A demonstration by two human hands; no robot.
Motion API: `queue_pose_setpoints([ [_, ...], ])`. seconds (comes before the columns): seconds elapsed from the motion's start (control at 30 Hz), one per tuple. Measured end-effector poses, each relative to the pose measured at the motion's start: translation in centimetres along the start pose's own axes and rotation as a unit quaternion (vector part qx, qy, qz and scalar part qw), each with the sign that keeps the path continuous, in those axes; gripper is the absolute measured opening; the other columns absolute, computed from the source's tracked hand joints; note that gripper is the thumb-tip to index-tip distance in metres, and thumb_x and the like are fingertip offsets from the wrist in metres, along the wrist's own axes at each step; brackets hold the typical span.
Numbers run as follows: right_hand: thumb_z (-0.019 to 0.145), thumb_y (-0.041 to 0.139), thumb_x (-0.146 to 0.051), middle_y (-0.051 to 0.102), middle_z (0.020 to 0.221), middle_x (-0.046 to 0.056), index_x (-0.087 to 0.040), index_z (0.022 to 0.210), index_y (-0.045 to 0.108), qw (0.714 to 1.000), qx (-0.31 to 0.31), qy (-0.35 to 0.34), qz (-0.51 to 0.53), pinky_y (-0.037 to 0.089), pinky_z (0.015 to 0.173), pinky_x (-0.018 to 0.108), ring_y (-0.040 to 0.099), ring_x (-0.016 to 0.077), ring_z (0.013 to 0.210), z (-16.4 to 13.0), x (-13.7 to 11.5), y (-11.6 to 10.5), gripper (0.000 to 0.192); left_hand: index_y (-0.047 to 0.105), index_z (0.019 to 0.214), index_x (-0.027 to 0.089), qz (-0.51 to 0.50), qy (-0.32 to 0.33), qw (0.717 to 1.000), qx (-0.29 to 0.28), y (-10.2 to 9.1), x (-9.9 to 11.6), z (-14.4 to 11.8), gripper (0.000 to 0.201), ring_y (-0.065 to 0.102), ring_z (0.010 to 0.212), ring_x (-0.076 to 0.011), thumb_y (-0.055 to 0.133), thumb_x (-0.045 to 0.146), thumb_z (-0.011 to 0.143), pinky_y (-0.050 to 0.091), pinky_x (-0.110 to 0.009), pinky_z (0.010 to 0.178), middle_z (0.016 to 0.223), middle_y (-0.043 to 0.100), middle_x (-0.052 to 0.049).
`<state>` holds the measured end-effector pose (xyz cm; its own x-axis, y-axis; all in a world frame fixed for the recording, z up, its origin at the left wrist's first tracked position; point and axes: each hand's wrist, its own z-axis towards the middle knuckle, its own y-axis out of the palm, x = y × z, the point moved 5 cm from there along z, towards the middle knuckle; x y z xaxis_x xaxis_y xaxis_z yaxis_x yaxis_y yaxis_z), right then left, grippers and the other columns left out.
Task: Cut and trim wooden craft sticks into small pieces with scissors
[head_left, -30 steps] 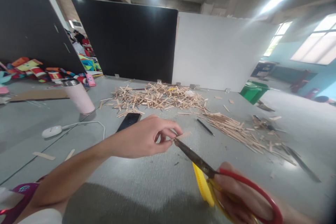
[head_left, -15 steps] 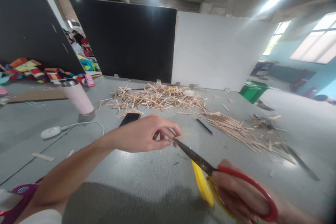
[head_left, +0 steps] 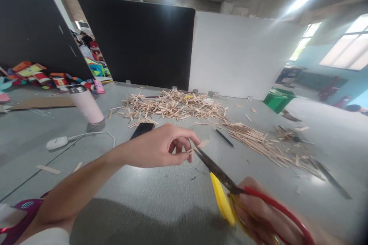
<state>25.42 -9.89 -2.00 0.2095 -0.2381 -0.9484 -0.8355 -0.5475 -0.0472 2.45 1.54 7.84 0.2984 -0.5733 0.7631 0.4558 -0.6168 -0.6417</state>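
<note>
I see scissors (head_left: 227,187) with one red handle, one yellow handle and dark blades. The small stick (head_left: 199,146) is pale wood, same as the heap of sticks (head_left: 172,107) far on the grey table (head_left: 161,195). At left stands a pink bottle (head_left: 86,105); far right, a green bin (head_left: 278,100).

A wide grey table (head_left: 161,195) carries everything. Toward its far edge lies a broad heap of short wooden sticks (head_left: 172,108), and a second, looser spread of longer sticks (head_left: 264,143) trails off to the right. A black pen (head_left: 225,138) lies between them. A dark phone (head_left: 142,130) sits near the heap's front. On the left stand a pink tumbler (head_left: 85,104) and a white corded device (head_left: 56,142), with flat cardboard (head_left: 43,102) behind.
</note>
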Motion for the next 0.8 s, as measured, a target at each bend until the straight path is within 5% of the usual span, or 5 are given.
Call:
queue_pose_setpoints([
  [0.17,0.104,0.049,-0.051,0.046,0.04,-0.002,-0.022,0.046,0.046,1.0,0.017,0.001,-0.022,0.031,0.038,0.016,0.041,0.0066,0.036,0.0,0.4,-0.3,0.065,0.071,0.122,0.02,-0.001,0.006,1.0,0.0,0.0,0.1,-0.1,0.027,0.067,0.073,-0.0132,0.064,0.015,0.096,0.044,-0.023,0.06,0.094,0.083,-0.003],
  [0.37,0.102,0.049,-0.058,0.042,0.039,-0.003,-0.024,0.044,0.043,0.998,0.004,0.026,-0.052,0.036,0.04,0.018,0.04,0.007,0.035,0.1,-1.6,0.1,0.067,0.072,0.124,0.021,0.012,0.006,1.0,-0.003,0.1,0.1,-0.1,0.028,0.067,0.074,-0.0134,0.066,0.016,0.097,0.045,-0.023,0.061,0.095,0.084,-0.003],
  [0.8,0.104,0.043,-0.068,0.039,0.033,-0.004,-0.023,0.041,0.041,0.997,0.02,0.054,-0.044,0.026,0.031,0.016,0.034,0.0053,0.027,0.0,-0.6,0.2,0.077,0.075,0.125,0.022,0.02,0.002,1.0,0.002,-0.1,-0.3,0.0,0.031,0.073,0.081,-0.016,0.065,0.015,0.096,0.043,-0.024,0.059,0.097,0.085,-0.004],
])
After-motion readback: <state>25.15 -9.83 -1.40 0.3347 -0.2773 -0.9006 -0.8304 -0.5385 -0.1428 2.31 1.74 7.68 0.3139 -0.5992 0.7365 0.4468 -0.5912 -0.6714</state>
